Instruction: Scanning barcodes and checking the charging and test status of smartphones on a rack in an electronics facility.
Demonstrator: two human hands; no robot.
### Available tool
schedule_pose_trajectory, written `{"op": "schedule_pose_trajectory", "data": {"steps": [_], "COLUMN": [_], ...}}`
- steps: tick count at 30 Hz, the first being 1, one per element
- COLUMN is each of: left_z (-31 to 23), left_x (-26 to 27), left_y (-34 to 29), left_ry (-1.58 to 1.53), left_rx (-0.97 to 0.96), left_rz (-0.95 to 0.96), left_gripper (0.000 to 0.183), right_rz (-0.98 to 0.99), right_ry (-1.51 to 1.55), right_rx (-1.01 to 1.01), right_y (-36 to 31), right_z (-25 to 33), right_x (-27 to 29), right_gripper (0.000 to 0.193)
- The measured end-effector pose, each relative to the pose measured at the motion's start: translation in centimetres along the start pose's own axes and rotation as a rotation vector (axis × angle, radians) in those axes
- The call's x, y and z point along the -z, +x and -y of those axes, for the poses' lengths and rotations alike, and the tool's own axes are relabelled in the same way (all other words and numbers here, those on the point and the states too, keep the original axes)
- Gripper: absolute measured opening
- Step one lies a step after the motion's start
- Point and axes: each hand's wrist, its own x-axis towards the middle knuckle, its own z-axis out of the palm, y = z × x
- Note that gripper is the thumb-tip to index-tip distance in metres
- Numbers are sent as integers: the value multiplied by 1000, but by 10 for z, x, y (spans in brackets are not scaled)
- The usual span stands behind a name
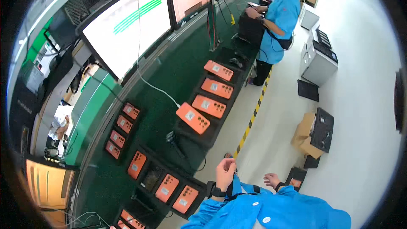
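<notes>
My left hand (225,173), with a black band at the wrist, is nearest the green bench; its fingers curl in toward the thumb, and I cannot tell whether anything small sits between them. My right hand (272,180) is released, fingers loosely spread over the pale floor and touching nothing. Just left of my left hand, apart from it, a slim coral-orange smartphone with dark round lenses (185,198) lies back up at the near right end of a black compartmented tray (153,174), with 2 more like it further left. I judge it light and stiff, its smooth back perhaps slippery and its glass fragile, so I would hold it by the 2 long edges, clear of the lenses. Beyond the tray lies a black handheld scanner (176,143); farther on, 4 similar phones make a row, the nearest, a coral-orange phone plugged into a white cable (193,118). Farthest off, a co-worker in a blue smock (280,12) stands at the bench.
</notes>
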Motion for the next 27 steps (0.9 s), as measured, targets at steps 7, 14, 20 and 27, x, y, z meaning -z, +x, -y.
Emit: {"op": "schedule_pose_trajectory", "data": {"steps": [7,14,20,27], "left_z": [-35,-27,-16,-59], "left_x": [-2,30,57,75], "left_y": [123,205,247,280], "left_ry": [349,886,1101,1130], "left_rx": [-183,-227,-154,373], "left_rz": [-487,-887,-1248,-1102], "left_gripper": [23,37,43,34], "right_rz": [-77,139,430,144], "right_ry": [69,33,-298,-869], "right_rx": [235,843,1195,1649], "right_y": [75,106,109,161], "right_z": [189,450,596,643], "right_x": [27,-53,-143,-239], "right_gripper": [27,23,25,42]}}
